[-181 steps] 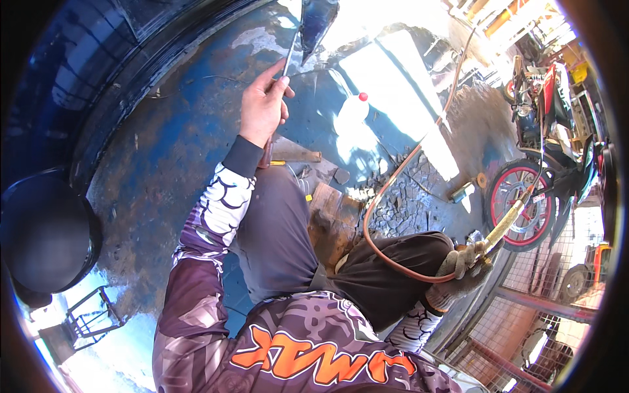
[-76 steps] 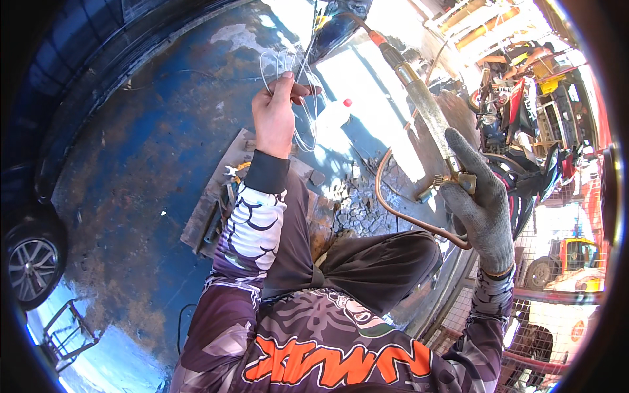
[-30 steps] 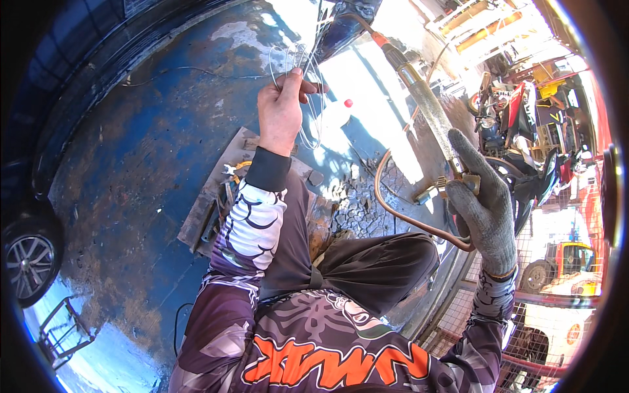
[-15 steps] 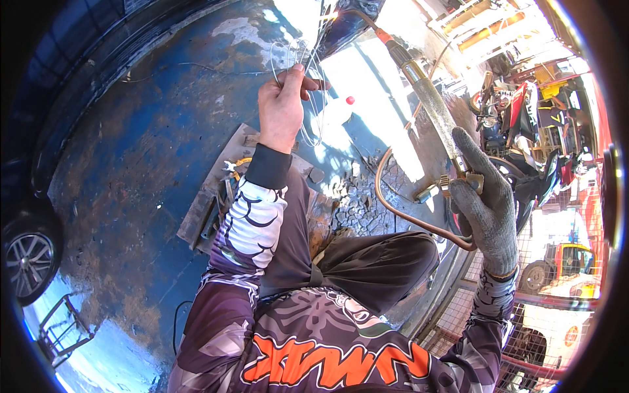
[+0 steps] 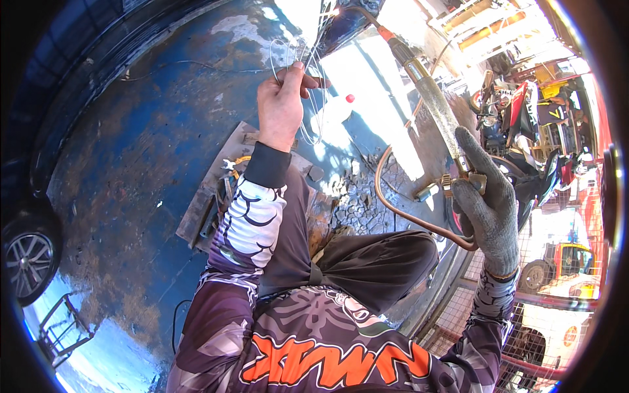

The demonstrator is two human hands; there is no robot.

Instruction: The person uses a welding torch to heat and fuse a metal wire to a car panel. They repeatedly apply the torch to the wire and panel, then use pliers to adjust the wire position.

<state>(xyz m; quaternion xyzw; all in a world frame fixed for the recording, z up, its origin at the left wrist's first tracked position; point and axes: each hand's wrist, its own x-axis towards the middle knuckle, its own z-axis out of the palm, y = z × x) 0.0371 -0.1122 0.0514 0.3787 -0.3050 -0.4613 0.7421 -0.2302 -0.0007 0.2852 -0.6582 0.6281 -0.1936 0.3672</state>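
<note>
Hose (image 5: pixel 386 203) bends just beside R knee (image 5: pixel 419 252); a leg shift might snag it & jerk the aim. R hand (image 5: pixel 488 203), gloved, grips the torch (image 5: pixel 432 101) by its valve end. L hand (image 5: pixel 282 105), bare, pinches the wire (image 5: pixel 321 134), coil loops round its fingers, strands running up twd the bright tip: heat could travel down & burn skin. Bottle (image 5: pixel 339 110) on floor, contents unclear, might melt if torch dips. Dark part (image 5: pixel 357 33) near tip could scorch if aim drifts.
</note>
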